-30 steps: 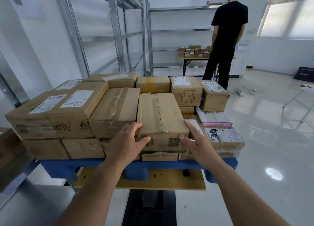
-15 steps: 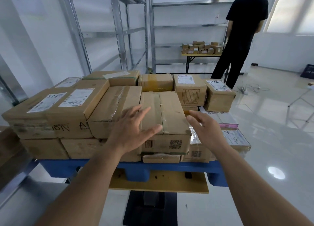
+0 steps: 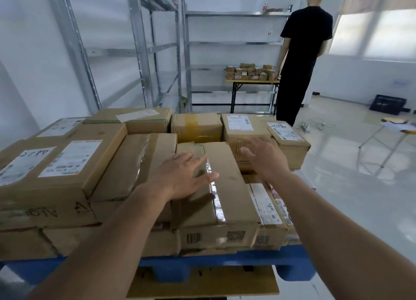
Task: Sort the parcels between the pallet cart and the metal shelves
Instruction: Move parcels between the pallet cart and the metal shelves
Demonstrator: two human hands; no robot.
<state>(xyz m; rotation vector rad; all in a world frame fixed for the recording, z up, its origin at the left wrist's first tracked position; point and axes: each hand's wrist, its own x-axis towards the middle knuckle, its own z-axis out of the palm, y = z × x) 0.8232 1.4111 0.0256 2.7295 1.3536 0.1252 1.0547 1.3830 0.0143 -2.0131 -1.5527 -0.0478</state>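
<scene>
**Over the pallet cart: choosing the next parcel**

On the blue pallet cart point(image 3: 216, 262), stacked cardboard parcels wait; the metal shelves point(image 3: 157, 51) stand well behind. I judge the pick is just starting. My left hand point(image 3: 180, 178) hovers flat over the taped parcel point(image 3: 227, 187), fingers straight and spread, gripping nothing. My right hand point(image 3: 263, 157) reaches toward the labelled box point(image 3: 245, 130) beyond, fingers spread too. Next I'd need both palms on one parcel's sides before lifting.

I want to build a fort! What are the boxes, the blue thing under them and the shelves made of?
Boxes: brown cardboard, matte, sealed with shiny clear tape. Pallet: looks like smooth moulded plastic, judging by its even blue colour. Shelves: silvery metal, probably steel, with punched uprights.
</scene>
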